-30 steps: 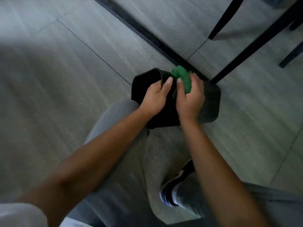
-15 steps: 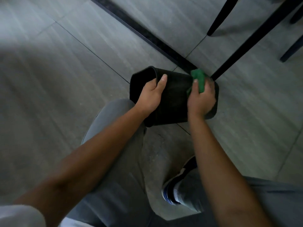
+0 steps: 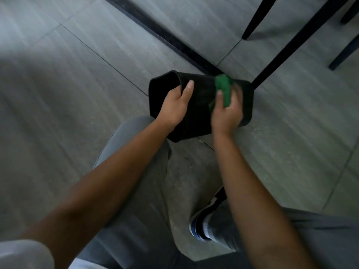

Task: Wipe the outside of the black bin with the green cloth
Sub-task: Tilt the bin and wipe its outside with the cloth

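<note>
The black bin [image 3: 200,107] lies tipped on its side on the floor [image 3: 77,94]; the left hand [image 3: 173,105] grips its rim, the right hand [image 3: 226,111] presses the green cloth [image 3: 223,88] against its wall; a loose rim grip could let it roll, missing patches.

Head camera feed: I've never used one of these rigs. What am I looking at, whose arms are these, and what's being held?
There is no machine here. The single picture comes from a camera worn on a person's head, looking down at their own bare arms and grey-trousered legs. The black bin lies tipped on its side on the grey tiled floor. The left hand grips its open rim. The right hand presses the green cloth against the bin's outer wall. Black chair legs stand just beyond.
</note>
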The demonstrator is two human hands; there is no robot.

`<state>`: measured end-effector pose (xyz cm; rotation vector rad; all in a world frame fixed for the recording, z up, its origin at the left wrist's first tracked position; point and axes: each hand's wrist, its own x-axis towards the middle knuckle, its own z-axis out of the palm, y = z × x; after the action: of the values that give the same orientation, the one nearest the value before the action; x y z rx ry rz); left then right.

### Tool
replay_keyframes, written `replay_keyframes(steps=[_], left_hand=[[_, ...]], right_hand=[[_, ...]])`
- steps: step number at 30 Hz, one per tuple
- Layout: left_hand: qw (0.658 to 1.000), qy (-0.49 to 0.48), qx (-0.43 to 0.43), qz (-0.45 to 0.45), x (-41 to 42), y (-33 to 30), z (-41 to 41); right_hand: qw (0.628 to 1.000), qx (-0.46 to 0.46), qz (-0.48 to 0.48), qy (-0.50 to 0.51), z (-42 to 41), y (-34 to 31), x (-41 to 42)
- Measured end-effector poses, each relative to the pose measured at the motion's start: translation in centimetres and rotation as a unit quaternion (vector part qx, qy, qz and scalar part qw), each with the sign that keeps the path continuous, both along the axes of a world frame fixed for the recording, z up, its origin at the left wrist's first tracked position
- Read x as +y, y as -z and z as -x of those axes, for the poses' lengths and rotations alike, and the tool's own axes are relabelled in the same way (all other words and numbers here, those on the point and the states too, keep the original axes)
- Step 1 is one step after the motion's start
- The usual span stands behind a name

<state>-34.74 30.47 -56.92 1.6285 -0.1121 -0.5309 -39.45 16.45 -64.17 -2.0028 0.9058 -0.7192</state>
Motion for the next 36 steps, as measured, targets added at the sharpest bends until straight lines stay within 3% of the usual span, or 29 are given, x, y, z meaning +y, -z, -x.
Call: replay_keyframes(steps=[5, 10, 13, 15, 17, 20, 23, 29, 34, 36], left_hand=[[0.998, 0.030, -0.027, -0.041, 1.1, -0.6, 0.1], [0.998, 0.047, -0.011, -0.042, 1.8, -0.6, -1.3], [0.997, 0.071, -0.001, -0.038, 2.2, -0.8, -1.7], [0.995, 0.096, 0.021, -0.032, 1.9, -0.7, -1.5], [0.994, 0.098, 0.035, -0.029, 1.2, -0.6, -1.0], [0.997, 0.065, 0.040, -0.018, 1.0, -0.3, -1.0], [0.998, 0.046, 0.045, -0.009, 1.2, -0.1, -1.6], [0.997, 0.058, 0.040, -0.015, 1.1, 0.0, -1.3], [0.999, 0.038, 0.019, -0.022, 1.0, -0.2, -0.9], [0.999, 0.044, 0.019, -0.021, 1.0, -0.4, -0.7]], right_hand=[[0.957, 0.069, -0.185, 0.210, 3.0, 2.3, -7.8], [0.929, -0.080, -0.252, 0.259, 1.8, -0.8, -11.0], [0.868, -0.201, -0.391, 0.229, 1.0, -3.5, -13.1], [0.851, -0.193, -0.437, 0.218, 0.9, -4.0, -12.5], [0.879, -0.120, -0.398, 0.233, 0.9, -3.0, -11.1], [0.949, -0.028, -0.202, 0.241, 1.5, -1.6, -10.2], [0.979, 0.013, -0.076, 0.187, 1.7, -1.8, -10.0], [0.997, 0.034, -0.061, 0.033, 1.0, -1.7, -7.4], [0.987, 0.076, 0.072, 0.123, 1.3, -0.8, -7.4], [0.981, 0.090, 0.079, 0.155, 1.1, -0.8, -7.6]])
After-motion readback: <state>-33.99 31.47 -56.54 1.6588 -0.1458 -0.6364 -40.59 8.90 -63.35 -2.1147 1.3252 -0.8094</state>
